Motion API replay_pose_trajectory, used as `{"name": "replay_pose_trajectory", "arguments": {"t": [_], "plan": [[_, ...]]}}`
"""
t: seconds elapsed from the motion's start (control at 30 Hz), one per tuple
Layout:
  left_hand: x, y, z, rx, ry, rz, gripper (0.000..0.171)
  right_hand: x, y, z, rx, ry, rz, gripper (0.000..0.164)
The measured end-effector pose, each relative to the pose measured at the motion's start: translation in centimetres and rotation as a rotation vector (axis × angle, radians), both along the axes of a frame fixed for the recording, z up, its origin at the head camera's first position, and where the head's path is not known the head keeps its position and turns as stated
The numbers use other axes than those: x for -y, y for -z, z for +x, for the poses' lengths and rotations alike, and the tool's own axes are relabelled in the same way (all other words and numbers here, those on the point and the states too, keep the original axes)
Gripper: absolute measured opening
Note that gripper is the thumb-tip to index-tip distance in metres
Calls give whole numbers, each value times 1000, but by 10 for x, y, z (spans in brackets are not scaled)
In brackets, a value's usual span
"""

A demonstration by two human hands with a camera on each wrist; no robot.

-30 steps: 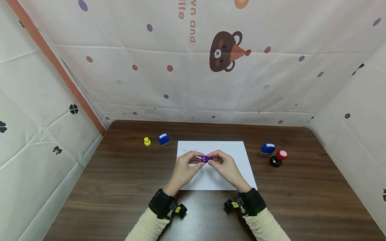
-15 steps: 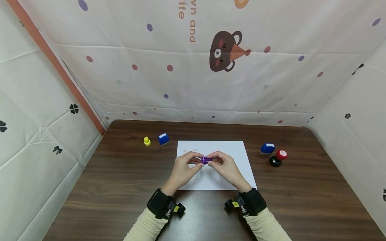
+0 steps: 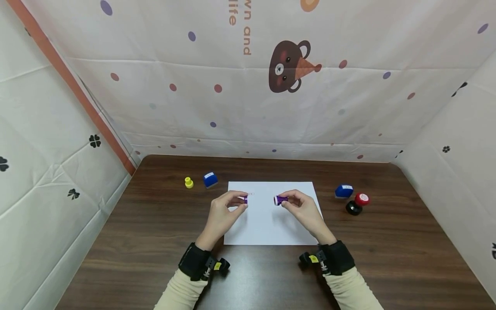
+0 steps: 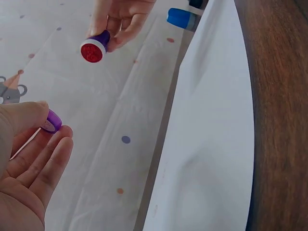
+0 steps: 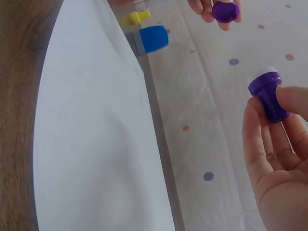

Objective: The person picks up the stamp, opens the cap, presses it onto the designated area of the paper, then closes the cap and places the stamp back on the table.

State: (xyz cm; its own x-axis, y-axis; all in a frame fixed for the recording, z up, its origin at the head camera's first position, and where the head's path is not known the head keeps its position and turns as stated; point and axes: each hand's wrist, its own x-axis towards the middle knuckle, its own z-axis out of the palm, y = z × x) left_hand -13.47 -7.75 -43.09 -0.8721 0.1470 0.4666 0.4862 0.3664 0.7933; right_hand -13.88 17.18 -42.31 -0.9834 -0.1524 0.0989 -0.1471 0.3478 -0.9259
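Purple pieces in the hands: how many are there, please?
2: the cap, pinched by the left hand, and the stamp, held by the right hand. No others seem hidden.

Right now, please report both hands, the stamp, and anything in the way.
Left hand pinches purple cap. Right hand holds purple stamp, red face bare. Both parts apart, above paper. Nothing seen between them.

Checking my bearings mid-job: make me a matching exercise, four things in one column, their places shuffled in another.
1. yellow piece
2. purple cap
3. white paper
4. purple stamp

A. in the right hand, red face bare
B. pinched by the left hand
C. left of the paper
D. beneath both hands

Pairs: 1-C, 2-B, 3-D, 4-A
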Motion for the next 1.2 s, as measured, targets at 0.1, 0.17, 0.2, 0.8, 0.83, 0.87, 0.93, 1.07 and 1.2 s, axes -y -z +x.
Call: {"name": "replay_pose_trajectory", "arguments": {"t": [0.1, 0.17, 0.2, 0.8, 0.83, 0.87, 0.93, 1.07, 1.2], "plan": [[-1, 1, 1, -4, 5, -1, 26, 0, 1, -1, -9, 5, 18, 18], [0, 1, 1, -1, 4, 2, 26, 0, 2, -2, -17, 11, 35, 18], [0, 2, 2, -1, 1, 2, 26, 0, 3, -2, -20, 14, 46, 18], [9, 6, 2, -16, -65, -9, 26, 13, 5, -28, -119, 31, 255, 18], [9, 6, 2, -22, -65, -7, 26, 13, 5, -30, -126, 30, 272, 18], [10, 6, 2, -26, -67, -2, 26, 14, 5, -32, -132, 30, 288, 18], [11, 5, 1, -35, -73, 1, 26, 15, 5, -36, -139, 31, 317, 18], [14, 5, 1, -39, -91, 1, 26, 16, 5, -43, -152, 26, 353, 17], [16, 6, 1, -31, -110, -19, 27, 18, 7, -49, -147, 8, 371, 17]]}}
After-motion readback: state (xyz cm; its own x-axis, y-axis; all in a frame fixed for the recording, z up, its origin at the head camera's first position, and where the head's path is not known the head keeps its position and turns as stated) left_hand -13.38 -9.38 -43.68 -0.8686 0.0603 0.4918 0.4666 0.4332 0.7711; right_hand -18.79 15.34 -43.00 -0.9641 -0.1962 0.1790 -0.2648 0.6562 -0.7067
